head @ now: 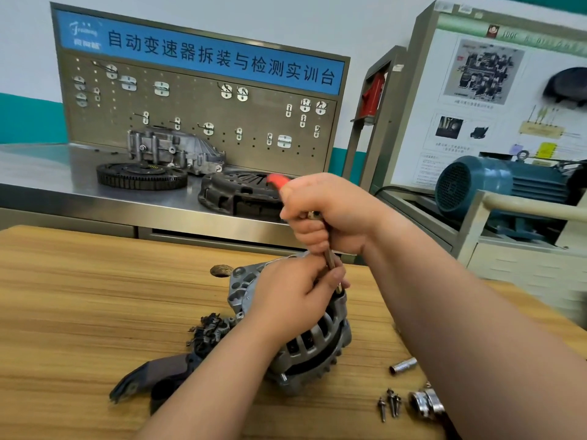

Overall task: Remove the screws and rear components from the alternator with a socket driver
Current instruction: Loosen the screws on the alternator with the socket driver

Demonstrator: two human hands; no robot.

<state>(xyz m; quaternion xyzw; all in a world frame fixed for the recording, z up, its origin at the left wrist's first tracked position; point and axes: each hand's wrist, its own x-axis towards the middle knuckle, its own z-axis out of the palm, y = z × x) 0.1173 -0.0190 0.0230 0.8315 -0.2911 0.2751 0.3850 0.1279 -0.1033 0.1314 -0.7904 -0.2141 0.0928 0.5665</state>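
The silver alternator (320, 344) stands on the wooden table (95, 296) at centre. My right hand (327, 211) grips the red-handled socket driver (278, 181) from above, its shaft (330, 260) running down to the alternator's top. My left hand (295, 293) rests on the alternator's upper face and its fingers pinch the lower end of the shaft. The driver's tip and the screw under it are hidden by my fingers. Several removed screws (389, 404) lie at the front right.
A loose socket (403, 366) and a shiny metal part (425, 403) lie near the screws. A black cover (152, 381) and a pile of small dark parts (209, 331) lie left of the alternator. Behind, a steel bench (47, 173) carries a clutch plate (241, 193), flywheel (141, 176) and pegboard.
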